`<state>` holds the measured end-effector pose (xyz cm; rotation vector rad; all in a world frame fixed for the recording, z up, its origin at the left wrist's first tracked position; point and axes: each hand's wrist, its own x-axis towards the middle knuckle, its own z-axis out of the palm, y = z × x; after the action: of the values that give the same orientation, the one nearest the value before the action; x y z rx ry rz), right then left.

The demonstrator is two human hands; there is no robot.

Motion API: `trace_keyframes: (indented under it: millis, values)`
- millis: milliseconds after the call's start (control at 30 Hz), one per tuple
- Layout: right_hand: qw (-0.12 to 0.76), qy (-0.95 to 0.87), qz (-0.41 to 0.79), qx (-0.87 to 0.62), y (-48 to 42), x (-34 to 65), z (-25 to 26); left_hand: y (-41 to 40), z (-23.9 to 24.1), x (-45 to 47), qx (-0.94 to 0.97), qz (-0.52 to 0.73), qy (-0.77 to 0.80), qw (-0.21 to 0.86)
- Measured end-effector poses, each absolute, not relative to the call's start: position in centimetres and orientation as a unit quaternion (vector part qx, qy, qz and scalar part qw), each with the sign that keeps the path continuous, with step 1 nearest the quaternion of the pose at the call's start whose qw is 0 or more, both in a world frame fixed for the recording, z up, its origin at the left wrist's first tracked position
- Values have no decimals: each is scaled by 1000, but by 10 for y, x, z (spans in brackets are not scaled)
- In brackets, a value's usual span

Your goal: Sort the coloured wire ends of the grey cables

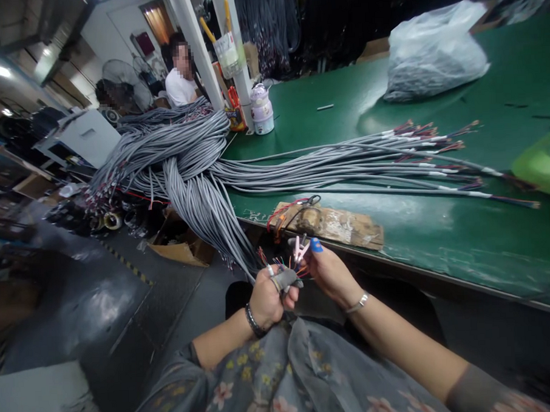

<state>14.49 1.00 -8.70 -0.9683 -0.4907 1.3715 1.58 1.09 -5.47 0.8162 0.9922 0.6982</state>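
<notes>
Hands [266, 297] close together — left curled round wires [262, 256]

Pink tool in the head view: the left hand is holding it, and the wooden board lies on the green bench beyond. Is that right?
Not quite: the head view shows the pink tool in the right hand, not the left hand. The wooden board does lie on the green bench beyond.

Long grey round cables [206, 200]: white bands [491, 171], red and blue wire ends [514, 200]
Flat glossy green tabletop [468, 252]: solid colour
Small pale-pink forked tool [299, 250]: solid
Grey cloth shirt [319, 380]: pink and yellow flowers
</notes>
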Motion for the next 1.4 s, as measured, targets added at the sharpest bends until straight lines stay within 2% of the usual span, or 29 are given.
trace_keyframes:
  millis: [133, 333, 600, 967, 1400]
  values:
    - [610, -186, 673, -375, 13, 145, -85, 13, -59, 17, 377, 314, 453, 745]
    - [641, -144, 659, -367, 17, 143, -84, 13, -65, 19, 379, 307, 466, 739]
    - [598, -129, 714, -341, 9, 148, -81, 7, -59, 12, 384, 313, 462, 735]
    - [610, -144, 689, -364, 8, 149, -85, 5, -60, 20, 361, 363, 487, 708]
    - [619, -153, 681, -360, 9, 150, -87, 5, -62, 23, 375, 345, 493, 705]
